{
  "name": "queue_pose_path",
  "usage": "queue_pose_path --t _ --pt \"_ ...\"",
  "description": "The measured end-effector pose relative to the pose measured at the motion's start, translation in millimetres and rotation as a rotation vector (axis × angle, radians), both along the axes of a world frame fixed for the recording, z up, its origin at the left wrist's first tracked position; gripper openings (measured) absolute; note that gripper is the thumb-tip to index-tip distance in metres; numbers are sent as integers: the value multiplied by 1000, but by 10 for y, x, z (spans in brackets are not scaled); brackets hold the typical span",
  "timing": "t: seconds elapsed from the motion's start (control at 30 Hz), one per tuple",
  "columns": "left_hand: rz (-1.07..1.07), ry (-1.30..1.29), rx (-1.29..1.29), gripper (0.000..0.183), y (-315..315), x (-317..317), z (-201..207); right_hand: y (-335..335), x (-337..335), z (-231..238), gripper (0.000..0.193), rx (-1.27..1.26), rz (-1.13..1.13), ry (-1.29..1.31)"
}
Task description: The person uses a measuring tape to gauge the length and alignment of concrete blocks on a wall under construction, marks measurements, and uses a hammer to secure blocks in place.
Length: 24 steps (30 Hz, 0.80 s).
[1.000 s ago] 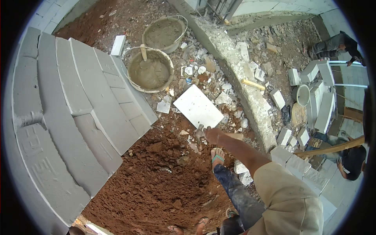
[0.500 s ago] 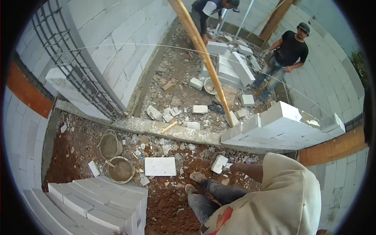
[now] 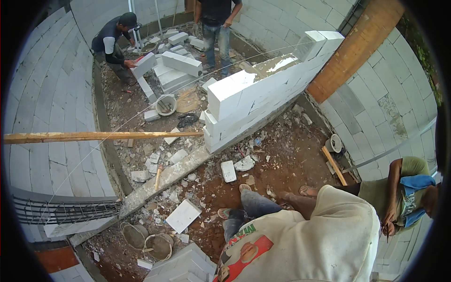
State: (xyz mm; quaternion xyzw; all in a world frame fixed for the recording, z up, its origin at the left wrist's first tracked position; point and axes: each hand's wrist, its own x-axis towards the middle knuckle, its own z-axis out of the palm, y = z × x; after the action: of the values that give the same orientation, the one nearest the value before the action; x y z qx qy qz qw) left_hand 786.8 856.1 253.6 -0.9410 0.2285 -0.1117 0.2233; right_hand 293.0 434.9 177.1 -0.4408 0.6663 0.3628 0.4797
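Observation:
My right forearm comes out of a cream sleeve, and my right hand (image 3: pixel 285 196) hangs low over the rubble-strewn soil. Its fingers are too small and indistinct to read. Nearest to it on the ground are a white block piece (image 3: pixel 229 171) and a rougher broken chunk (image 3: pixel 244 163), both apart from the hand. My left hand is out of sight, with the cream shirt (image 3: pixel 324 235) filling the lower middle. Left of my sandalled feet lies a larger white block (image 3: pixel 183 216).
Two mortar buckets (image 3: pixel 159 247) stand by stacked blocks (image 3: pixel 181 265). A low block wall (image 3: pixel 263 89), string line and wooden pole (image 3: pixel 103 137) cross the site. A co-worker (image 3: pixel 120 42) bends over blocks; another (image 3: pixel 216 28) stands; a third (image 3: pixel 406 192) is close at right.
The view has swung to the right, bringing the co-worker in the olive shirt into sight. My right hand, previously beside the small block pieces, is now away from them.

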Motion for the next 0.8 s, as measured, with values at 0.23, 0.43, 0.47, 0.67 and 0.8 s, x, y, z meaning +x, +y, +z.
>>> queue_pose_path --t 0.23,0.43,0.47,0.67,0.8 --pt "-98 382 -273 61 -1137 111 -473 527 -603 61 48 -31 -45 -76" --pt "-432 1035 -552 61 -3380 -610 -202 472 -894 -10 51 -106 -134 -125" --pt "-581 1057 -555 59 -3794 -842 -80 411 -930 -81 52 -132 -154 -133" --pt "-1027 1250 -664 43 -5791 -2309 563 -131 -1329 -573 51 -412 -387 -70" --pt "-1225 1402 -674 41 -6620 -3215 729 -257 -1747 -584 50 -395 -707 -230"
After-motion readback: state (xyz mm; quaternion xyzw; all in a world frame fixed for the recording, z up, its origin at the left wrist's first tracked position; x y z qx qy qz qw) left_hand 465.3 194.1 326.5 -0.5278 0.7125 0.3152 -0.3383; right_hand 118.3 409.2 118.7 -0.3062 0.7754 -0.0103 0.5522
